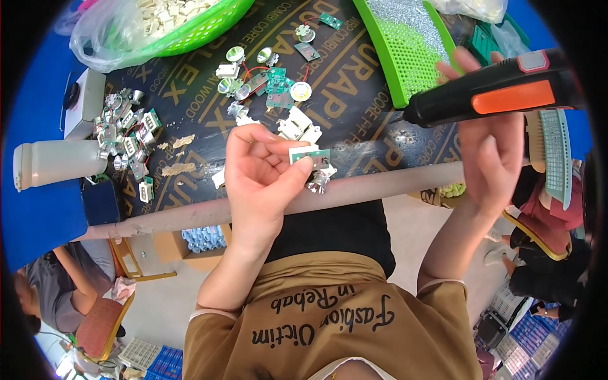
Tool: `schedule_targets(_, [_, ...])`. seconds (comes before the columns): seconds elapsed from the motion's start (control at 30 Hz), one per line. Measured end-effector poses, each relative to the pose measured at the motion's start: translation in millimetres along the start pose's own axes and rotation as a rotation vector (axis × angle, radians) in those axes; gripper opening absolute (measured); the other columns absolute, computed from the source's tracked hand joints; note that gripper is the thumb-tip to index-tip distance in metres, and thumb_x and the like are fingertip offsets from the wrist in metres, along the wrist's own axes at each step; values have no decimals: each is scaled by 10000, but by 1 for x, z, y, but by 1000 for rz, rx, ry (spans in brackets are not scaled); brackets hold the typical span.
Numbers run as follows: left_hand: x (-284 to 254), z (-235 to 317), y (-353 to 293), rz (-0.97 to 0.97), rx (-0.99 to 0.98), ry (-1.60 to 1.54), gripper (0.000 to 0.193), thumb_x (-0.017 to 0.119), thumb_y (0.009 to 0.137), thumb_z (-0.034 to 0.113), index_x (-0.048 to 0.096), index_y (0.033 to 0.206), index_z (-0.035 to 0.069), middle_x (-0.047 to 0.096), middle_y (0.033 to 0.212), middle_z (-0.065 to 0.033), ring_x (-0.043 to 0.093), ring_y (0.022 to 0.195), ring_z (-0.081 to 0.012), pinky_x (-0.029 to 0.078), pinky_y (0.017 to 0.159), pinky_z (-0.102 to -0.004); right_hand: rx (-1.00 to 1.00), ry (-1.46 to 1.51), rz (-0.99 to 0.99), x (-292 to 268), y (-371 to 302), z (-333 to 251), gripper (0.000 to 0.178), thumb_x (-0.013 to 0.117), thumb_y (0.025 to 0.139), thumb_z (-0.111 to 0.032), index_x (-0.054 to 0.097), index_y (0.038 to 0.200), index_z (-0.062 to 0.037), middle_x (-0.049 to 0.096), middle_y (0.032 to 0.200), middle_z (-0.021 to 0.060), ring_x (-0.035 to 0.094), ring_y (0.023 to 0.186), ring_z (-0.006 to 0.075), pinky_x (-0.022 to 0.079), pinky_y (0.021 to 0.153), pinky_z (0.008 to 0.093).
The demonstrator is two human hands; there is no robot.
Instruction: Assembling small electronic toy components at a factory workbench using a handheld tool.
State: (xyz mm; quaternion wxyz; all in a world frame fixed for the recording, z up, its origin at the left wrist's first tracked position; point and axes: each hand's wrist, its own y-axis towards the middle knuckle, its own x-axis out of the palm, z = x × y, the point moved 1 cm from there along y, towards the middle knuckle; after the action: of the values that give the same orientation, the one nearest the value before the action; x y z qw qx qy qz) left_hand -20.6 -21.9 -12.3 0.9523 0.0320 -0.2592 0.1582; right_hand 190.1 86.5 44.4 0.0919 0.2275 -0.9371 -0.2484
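Note:
My left hand point(259, 168) is over the near edge of the table, thumb and forefinger pinching a small green circuit board point(320, 157) with a white plastic part against it. A shiny reflector cup point(318, 183) hangs just below the board. My right hand point(491, 155) is raised on the right, palm turned up and fingers stretched out. A black electric screwdriver point(481, 95) with an orange trigger crosses in front of that hand and hides its middle. No grip on the screwdriver shows. White plastic housings point(297, 125) lie just beyond my left fingers.
Wired boards and reflectors point(278, 85) lie mid-table; another pile point(130, 130) is on the left beside a white bottle point(60, 166). A green basket point(209, 28) of white parts stands far left. A green tray point(405, 63) of small screws is beyond the screwdriver. People sit at both sides.

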Motion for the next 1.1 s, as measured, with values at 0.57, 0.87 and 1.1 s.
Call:
schedule_targets(0.57, [10, 1, 2, -19, -42, 39, 326, 572, 741, -97, 371, 945, 59, 562, 872, -86, 567, 805, -124, 466, 708, -229, -120, -211, 236, -45, 93, 2, 254, 490, 835, -136, 458, 1030, 24, 561, 779, 173, 564, 761, 258, 472, 640, 356])
schedule_targets(0.87, [22, -9, 10, -50, -79, 7, 312, 571, 739, -104, 383, 932, 53, 553, 868, -79, 561, 775, -110, 471, 675, -225, -175, -84, 514, -21, 110, 28, 432, 543, 829, -438, 470, 922, -23, 472, 529, 37, 451, 401, 122, 360, 387, 225])
schedule_targets(1.1, [22, -11, 10, -52, -29, 21, 314, 564, 742, -108, 379, 937, 55, 541, 871, -77, 559, 781, -114, 468, 664, -220, -195, -134, 524, -26, 119, 43, 289, 567, 839, -319, 474, 819, -46, 475, 489, 39, 449, 378, 124, 359, 369, 229])
